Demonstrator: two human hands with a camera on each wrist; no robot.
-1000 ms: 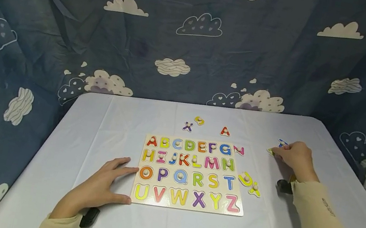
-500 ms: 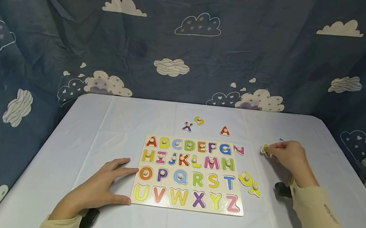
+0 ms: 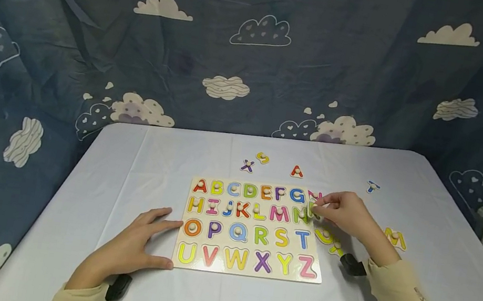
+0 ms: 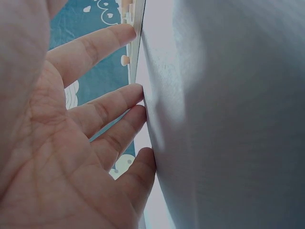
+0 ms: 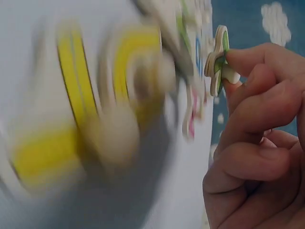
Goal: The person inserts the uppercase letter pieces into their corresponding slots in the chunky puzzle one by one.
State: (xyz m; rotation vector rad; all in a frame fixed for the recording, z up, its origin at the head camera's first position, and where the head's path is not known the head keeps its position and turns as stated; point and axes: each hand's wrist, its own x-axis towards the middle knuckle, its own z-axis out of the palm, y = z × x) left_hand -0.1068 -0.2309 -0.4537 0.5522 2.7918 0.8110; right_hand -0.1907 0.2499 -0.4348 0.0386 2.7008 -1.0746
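Note:
A wooden alphabet board (image 3: 221, 268) lies on the table, its upper rows holding knobbed letter pieces. My left hand (image 3: 131, 246) touches the board's left edge, fingers spread; the left wrist view shows its fingers (image 4: 107, 112) along that edge. My right hand (image 3: 350, 214) pinches a green letter piece (image 5: 220, 62) by its knob, above the board's right edge near the green N (image 3: 300, 215). Below that hand lie a yellow U piece (image 3: 324, 236) and a yellow Y piece (image 3: 336, 248), the latter partly hidden. The pink N piece (image 3: 314, 196) overlaps the board's upper right corner.
Behind the board lie a purple X piece (image 3: 247, 166), a yellow S piece (image 3: 262, 157) and a red A piece (image 3: 297, 171). A blue T piece (image 3: 373, 187) and a yellow W-shaped piece (image 3: 396, 238) lie to the right. A dark cloud-patterned curtain (image 3: 255, 67) hangs behind the table.
My right hand has lifted the green letter piece from beside the blue T piece and carried it left to the board's right edge. The left hand has stayed still.

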